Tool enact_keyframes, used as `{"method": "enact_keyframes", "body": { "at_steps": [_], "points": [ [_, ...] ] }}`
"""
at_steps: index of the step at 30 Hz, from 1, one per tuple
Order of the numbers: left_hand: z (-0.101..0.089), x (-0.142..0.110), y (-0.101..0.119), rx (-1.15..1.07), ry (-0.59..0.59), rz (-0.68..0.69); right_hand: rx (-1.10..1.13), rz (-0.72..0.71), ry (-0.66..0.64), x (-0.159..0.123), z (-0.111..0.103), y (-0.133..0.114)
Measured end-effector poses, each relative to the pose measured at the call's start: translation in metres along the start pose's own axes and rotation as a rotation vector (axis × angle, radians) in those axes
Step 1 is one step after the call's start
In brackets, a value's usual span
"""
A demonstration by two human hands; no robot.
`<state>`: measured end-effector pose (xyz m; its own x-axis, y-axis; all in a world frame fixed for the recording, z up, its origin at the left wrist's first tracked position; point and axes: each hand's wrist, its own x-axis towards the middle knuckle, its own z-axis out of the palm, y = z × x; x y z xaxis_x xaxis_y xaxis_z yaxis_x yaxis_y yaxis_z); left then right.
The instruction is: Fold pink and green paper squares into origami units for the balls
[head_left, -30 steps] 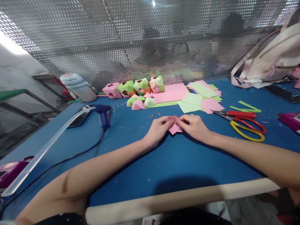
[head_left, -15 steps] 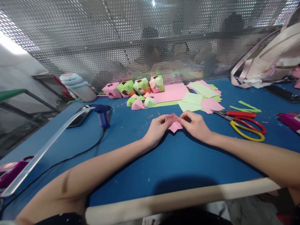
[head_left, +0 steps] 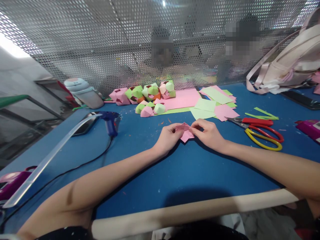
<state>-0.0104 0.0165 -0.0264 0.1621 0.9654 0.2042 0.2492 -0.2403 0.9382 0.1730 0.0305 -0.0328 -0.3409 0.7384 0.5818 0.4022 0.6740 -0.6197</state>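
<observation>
The left hand (head_left: 167, 140) pinches the left edge of the folded pink paper (head_left: 185, 136) between thumb and fingers; the right hand (head_left: 209, 136), fingers curled, grips its right edge. Both forearms slant inward to this paper, over the blue bench (head_left: 140, 186). Beyond it lie loose sheets (head_left: 206, 106); right of it, scissors (head_left: 243, 125); left, a glue gun (head_left: 110, 126).

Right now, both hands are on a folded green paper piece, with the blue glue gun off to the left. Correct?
One fix: the folded paper piece is pink, not green, as the head view shows. The left hand and right hand are both on it, and the blue glue gun is off to the left.
</observation>
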Motion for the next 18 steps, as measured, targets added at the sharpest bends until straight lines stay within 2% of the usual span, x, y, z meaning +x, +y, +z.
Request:
{"method": "enact_keyframes", "body": {
  "at_steps": [18],
  "points": [
    [-0.0009, -0.0005, 0.0027, 0.100, 0.047, 0.042, 0.054, 0.061, -0.012, 0.0007, 0.0004, -0.0015]
  ]
}}
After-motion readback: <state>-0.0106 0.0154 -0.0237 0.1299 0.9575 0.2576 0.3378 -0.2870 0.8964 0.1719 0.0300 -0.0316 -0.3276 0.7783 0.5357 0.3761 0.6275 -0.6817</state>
